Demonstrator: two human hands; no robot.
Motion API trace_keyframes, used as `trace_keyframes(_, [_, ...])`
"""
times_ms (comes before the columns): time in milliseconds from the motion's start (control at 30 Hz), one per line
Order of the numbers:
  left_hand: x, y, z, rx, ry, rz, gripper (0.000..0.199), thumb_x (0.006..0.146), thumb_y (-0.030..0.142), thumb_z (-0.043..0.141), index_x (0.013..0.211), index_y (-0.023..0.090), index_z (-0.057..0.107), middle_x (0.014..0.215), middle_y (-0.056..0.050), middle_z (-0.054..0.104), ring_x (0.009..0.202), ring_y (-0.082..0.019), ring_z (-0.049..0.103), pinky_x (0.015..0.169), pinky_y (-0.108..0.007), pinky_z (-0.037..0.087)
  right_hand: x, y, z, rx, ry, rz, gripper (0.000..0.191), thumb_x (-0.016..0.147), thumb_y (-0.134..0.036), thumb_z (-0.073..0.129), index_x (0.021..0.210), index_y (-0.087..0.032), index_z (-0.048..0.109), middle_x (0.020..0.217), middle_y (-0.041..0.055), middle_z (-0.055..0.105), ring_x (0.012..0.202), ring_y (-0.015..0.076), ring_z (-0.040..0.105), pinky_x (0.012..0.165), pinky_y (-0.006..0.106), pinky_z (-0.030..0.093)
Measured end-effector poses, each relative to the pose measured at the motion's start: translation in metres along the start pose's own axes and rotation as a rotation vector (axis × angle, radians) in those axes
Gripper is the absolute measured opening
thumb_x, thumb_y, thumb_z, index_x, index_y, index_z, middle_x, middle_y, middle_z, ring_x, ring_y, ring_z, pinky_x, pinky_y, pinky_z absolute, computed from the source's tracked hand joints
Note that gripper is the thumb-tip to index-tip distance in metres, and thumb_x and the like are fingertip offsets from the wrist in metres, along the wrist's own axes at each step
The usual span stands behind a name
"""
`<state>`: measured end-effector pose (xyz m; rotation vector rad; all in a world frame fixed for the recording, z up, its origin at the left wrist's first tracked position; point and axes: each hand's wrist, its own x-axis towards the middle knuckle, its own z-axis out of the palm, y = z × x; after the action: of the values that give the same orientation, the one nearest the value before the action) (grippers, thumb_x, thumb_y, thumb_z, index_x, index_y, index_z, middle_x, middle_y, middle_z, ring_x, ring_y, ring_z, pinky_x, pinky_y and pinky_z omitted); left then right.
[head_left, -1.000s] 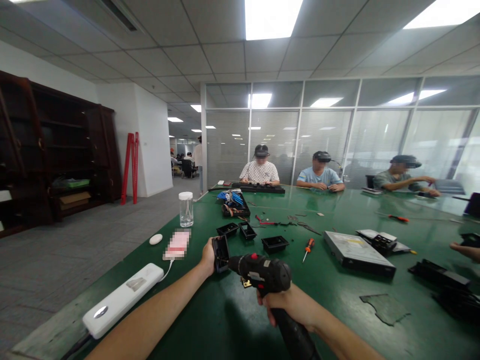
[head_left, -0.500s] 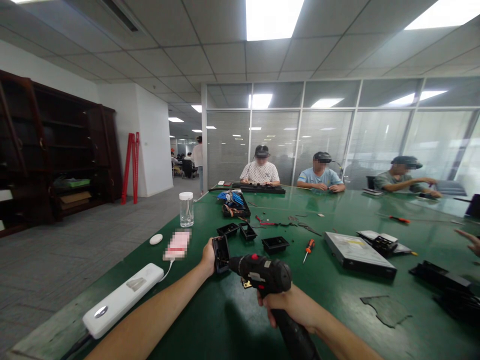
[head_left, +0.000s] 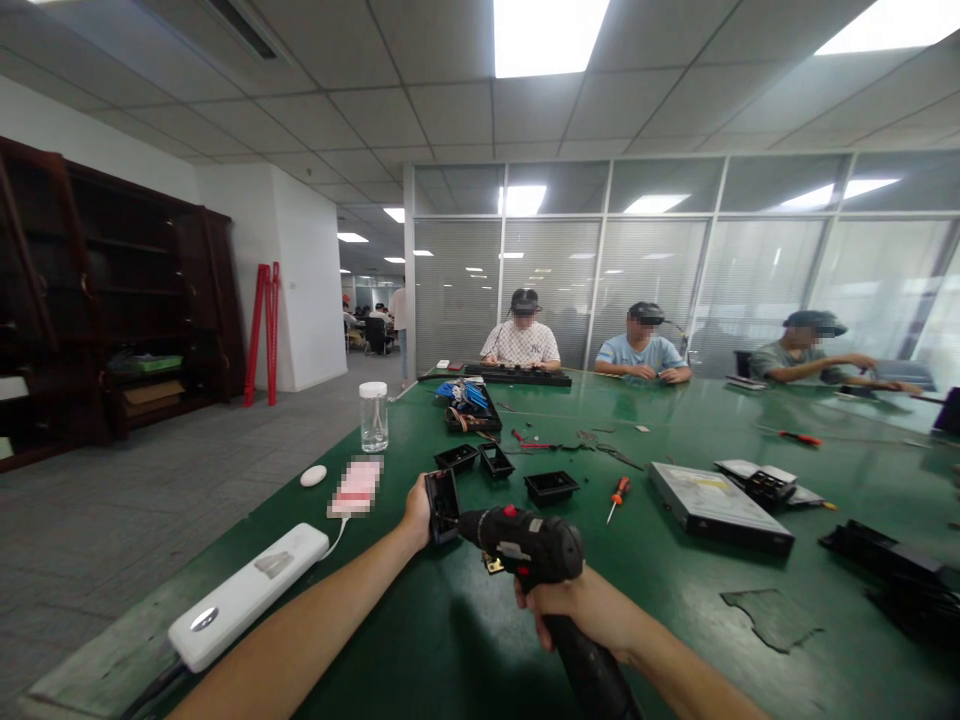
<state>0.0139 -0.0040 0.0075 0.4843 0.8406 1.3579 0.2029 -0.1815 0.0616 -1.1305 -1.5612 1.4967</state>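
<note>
My left hand point(head_left: 418, 512) grips a black plastic housing point(head_left: 443, 500), tilted up on its edge above the green table. Wrapped round the handle of a black cordless drill point(head_left: 529, 543) is my right hand point(head_left: 566, 603). The drill's chuck points left, with its tip at the open face of the housing; whether the bit touches a screw is too small to tell. Just beyond my left hand lie several black open frames point(head_left: 551, 487). An orange-handled screwdriver point(head_left: 619, 498) rests to the right of them.
A white power strip point(head_left: 251, 595), a pixelated phone-like item point(head_left: 356, 488) and a clear jar point(head_left: 373, 418) line the table's left side. At right are a silver disc drive point(head_left: 720, 507), black parts point(head_left: 892, 570) and a thin broken sheet point(head_left: 772, 618). Several people sit across the table.
My hands, the drill and the housing hold almost the same position. A stranger's hand at the right edge has gone out of view.
</note>
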Motion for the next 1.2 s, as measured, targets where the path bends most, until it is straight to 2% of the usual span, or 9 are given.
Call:
trace_keyframes(233, [0.0021, -0.0009, -0.0008, 0.011, 0.006, 0.027, 0.02, 0.068, 0.033, 0.05, 0.058, 0.016, 0.053, 0.045, 0.002, 0.05, 0.038, -0.011, 0.047, 0.042, -0.023, 0.041, -0.0005, -0.0007, 0.0003, 0.0, -0.003, 0.01, 0.013, 0.059, -0.019, 0.05, 0.07, -0.013, 0.053, 0.047, -0.0046, 0.049, 0.041, 0.0092, 0.048, 0.043, 0.02, 0.032])
trace_keyframes(500, [0.0013, -0.0004, -0.0003, 0.015, -0.006, 0.027, 0.02, 0.068, 0.033, 0.05, 0.058, 0.016, 0.053, 0.045, 0.002, 0.05, 0.038, -0.012, 0.048, 0.042, -0.023, 0.04, 0.001, 0.0018, -0.0008, 0.018, -0.003, -0.007, 0.013, 0.059, -0.02, 0.052, 0.071, -0.013, 0.053, 0.055, -0.0035, 0.051, 0.042, 0.0086, 0.049, 0.044, 0.02, 0.033])
trace_keyframes(800, [-0.0019, 0.0, 0.0013, 0.014, -0.006, 0.059, 0.019, 0.068, 0.032, 0.05, 0.06, 0.015, 0.054, 0.046, 0.002, 0.051, 0.039, -0.012, 0.049, 0.043, -0.024, 0.041, -0.0004, -0.0014, 0.0002, 0.008, -0.002, -0.005, 0.011, 0.059, -0.019, 0.051, 0.069, -0.014, 0.053, 0.05, -0.0043, 0.049, 0.042, 0.0092, 0.049, 0.043, 0.02, 0.032])
trace_keyframes(1033, [-0.0022, 0.0006, 0.0016, 0.016, 0.028, 0.045, 0.018, 0.068, 0.031, 0.051, 0.061, 0.015, 0.055, 0.046, 0.002, 0.051, 0.039, -0.012, 0.049, 0.043, -0.023, 0.041, -0.0005, -0.0027, 0.0009, 0.005, -0.002, 0.009, 0.012, 0.058, -0.02, 0.051, 0.069, -0.014, 0.053, 0.054, -0.0036, 0.051, 0.042, 0.0089, 0.049, 0.043, 0.02, 0.032])
trace_keyframes(1200, [0.0001, -0.0001, 0.0004, 0.025, 0.029, 0.051, 0.018, 0.068, 0.032, 0.051, 0.061, 0.015, 0.055, 0.046, 0.002, 0.051, 0.039, -0.011, 0.049, 0.042, -0.023, 0.041, -0.0012, -0.0028, 0.0008, 0.008, -0.009, 0.013, 0.013, 0.058, -0.02, 0.051, 0.069, -0.014, 0.054, 0.046, -0.0047, 0.049, 0.041, 0.0094, 0.048, 0.043, 0.02, 0.033])
